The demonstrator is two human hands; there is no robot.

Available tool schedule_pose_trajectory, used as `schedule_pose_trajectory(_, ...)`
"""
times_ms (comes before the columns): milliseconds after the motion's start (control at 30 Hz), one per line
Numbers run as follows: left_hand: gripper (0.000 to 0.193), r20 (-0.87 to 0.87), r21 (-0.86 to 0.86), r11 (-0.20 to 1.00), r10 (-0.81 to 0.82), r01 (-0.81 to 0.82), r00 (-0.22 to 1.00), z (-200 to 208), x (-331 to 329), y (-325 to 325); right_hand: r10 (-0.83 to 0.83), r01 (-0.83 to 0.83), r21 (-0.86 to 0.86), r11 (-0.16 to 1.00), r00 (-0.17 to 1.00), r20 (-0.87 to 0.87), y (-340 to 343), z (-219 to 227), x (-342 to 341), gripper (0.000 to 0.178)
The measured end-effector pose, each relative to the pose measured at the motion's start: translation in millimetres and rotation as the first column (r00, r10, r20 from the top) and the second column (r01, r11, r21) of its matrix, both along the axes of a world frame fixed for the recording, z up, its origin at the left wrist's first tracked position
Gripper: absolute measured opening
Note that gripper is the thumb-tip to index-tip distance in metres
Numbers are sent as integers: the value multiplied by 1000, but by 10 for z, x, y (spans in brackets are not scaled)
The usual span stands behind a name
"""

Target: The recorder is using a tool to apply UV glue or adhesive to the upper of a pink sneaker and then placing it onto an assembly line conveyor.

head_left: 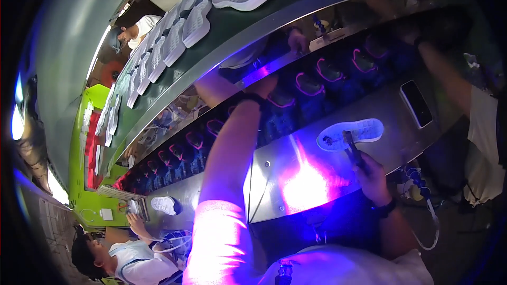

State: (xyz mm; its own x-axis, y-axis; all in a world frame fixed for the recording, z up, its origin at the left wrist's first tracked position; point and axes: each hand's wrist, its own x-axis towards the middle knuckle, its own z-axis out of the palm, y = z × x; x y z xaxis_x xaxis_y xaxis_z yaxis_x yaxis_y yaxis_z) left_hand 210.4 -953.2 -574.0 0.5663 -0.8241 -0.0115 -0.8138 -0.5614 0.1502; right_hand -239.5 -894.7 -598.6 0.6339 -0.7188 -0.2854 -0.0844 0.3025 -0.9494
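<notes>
My right hand (374,178) is closed around the dark handle of a brush (353,150). The brush's tip meets the inner face of a pale shoe sole (368,130) lying on the metal bench, where dark smudges show at its left end. My left arm stretches far across to a row of dark shoe uppers with pink edges; its wrist wears a dark band. In the dim violet light my left hand (265,85) is near one shoe upper (281,98), its fingers too dark to make out.
A phone (416,104) lies on the metal bench (274,192) to the right. Beyond the uppers, a green conveyor belt (224,26) carries several white soles. A co-worker's arm (449,71) reaches in at right. Another person (140,261) works at lower left beside a sole (163,205).
</notes>
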Motion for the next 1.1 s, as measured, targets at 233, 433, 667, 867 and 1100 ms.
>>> schedule_pose_trajectory(233,50,-424,323,940,247,-110,871,248,-111,295,27,-28,-79,997,1000,-6,10,-61,-5,45)
schedule_pose_trajectory(433,71,-435,232,880,-287,414,853,838,-1013,1655,23,-18,-128,992,999,38,-5,-115,-8,44)
schedule_pose_trajectory(667,90,-66,527,645,-618,554,783,1079,-2343,2502,7,-9,-140,990,1000,-18,100,398,-177,41)
schedule_pose_trajectory(867,61,400,340,714,-698,612,594,430,-2596,2747,-32,25,-491,871,999,-7,335,862,-363,39)
schedule_pose_trajectory(1100,77,151,-243,806,-518,539,842,1125,-2389,2948,120,-142,-302,943,989,-89,522,1110,-469,38)
